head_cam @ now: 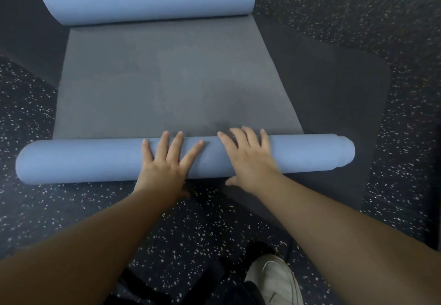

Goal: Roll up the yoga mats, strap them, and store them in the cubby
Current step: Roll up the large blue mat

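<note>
Soft, springy mat (pixel 176 89) flat on floor (pixel 35 118), near end in a roll (pixel 78 161), far end curled; left hand (pixel 164 163) and right hand (pixel 248 161) pressed flat, fingers spread, mid-roll; best pushed wider apart, likely uncoiling once released.

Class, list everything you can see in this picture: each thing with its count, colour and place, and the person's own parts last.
yoga mat: one, blue outside and grey inside, on the floor, rolled at both its near and far ends.
second mat: one, dark, flat beneath the first, showing at right.
floor: one, dark with white specks, all around.
shoe: one, white, bottom edge.
left hand: one, fingers spread flat on the near roll.
right hand: one, flat on the near roll.
</note>
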`<state>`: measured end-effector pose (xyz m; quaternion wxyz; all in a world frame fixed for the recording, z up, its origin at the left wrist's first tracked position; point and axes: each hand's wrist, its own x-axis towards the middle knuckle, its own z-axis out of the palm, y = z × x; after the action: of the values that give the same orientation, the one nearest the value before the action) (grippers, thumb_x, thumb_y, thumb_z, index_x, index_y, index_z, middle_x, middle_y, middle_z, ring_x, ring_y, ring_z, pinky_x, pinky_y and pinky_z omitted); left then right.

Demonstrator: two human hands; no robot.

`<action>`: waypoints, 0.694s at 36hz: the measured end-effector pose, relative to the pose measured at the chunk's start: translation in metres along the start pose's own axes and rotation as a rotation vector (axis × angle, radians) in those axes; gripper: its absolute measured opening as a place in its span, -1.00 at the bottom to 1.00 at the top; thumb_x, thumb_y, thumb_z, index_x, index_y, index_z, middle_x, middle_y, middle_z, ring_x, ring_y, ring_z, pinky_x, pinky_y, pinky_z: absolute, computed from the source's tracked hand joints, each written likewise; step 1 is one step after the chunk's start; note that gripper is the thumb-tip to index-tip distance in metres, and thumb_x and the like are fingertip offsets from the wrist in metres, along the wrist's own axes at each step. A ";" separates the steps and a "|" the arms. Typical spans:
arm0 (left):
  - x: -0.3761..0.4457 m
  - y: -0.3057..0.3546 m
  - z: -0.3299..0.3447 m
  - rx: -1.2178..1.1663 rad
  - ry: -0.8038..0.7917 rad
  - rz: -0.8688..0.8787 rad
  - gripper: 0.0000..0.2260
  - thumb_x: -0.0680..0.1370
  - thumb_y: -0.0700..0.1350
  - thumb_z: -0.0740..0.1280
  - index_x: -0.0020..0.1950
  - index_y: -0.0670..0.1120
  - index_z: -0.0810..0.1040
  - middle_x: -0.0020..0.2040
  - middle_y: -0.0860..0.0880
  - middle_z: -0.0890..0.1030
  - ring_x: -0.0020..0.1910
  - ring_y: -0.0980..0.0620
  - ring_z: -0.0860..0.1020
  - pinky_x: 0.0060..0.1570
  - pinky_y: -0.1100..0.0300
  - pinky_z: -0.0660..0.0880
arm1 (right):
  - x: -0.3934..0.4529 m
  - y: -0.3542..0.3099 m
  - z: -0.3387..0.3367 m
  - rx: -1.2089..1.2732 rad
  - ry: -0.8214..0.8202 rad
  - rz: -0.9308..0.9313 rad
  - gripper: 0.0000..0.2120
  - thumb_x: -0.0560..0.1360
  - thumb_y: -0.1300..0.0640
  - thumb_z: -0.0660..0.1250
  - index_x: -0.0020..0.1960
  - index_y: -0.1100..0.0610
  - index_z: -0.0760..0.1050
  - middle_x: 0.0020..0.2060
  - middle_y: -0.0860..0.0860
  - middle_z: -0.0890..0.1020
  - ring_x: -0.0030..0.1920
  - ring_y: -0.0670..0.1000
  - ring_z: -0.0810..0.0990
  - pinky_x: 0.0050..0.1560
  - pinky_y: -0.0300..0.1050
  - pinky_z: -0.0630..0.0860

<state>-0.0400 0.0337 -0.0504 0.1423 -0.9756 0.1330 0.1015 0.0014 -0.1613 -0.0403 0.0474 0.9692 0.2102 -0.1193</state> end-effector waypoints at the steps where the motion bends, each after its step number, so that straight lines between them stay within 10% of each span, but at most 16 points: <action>1: 0.003 0.000 -0.001 0.035 -0.040 -0.005 0.18 0.40 0.39 0.30 0.28 -0.02 -0.72 0.57 -0.21 -0.12 0.54 -0.28 -0.05 0.39 -0.35 0.00 | 0.001 -0.002 0.000 -0.020 0.006 0.024 0.08 0.38 -0.22 0.45 0.57 -0.01 -0.23 0.52 0.08 -0.02 0.54 0.15 -0.07 0.47 0.28 -0.16; 6: 0.025 -0.011 -0.016 0.055 -0.094 -0.031 0.09 0.54 0.17 0.30 0.15 0.07 -0.80 0.54 -0.15 -0.10 0.52 -0.24 -0.01 0.41 -0.30 0.07 | -0.009 -0.012 0.008 -0.101 0.087 0.048 0.00 0.50 0.02 0.37 0.55 0.06 -0.38 0.55 0.15 -0.06 0.54 0.22 -0.07 0.47 0.29 -0.13; 10: 0.043 -0.021 -0.026 -0.030 -0.151 -0.057 0.08 0.44 0.24 0.40 0.41 0.22 -0.55 0.44 -0.09 0.17 0.41 -0.18 0.21 0.38 -0.30 0.14 | -0.011 -0.010 0.011 -0.095 0.093 0.048 -0.04 0.55 0.04 0.29 0.52 0.10 -0.46 0.56 0.17 -0.16 0.55 0.25 -0.16 0.47 0.31 -0.17; 25: 0.019 -0.024 -0.015 -0.159 0.042 0.041 -0.19 0.40 0.10 0.40 0.36 0.28 -0.17 0.22 0.00 0.45 0.14 -0.12 0.48 0.07 -0.02 0.38 | -0.034 -0.006 0.030 -0.082 0.363 0.015 0.04 0.16 -0.21 0.59 0.45 0.14 0.17 0.35 0.20 0.46 0.37 0.22 0.42 0.34 0.31 0.31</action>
<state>-0.0127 0.0466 -0.0353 0.0594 -0.9827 0.1476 0.0943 -0.0376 -0.1735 -0.0613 0.0491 0.9736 0.2127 0.0668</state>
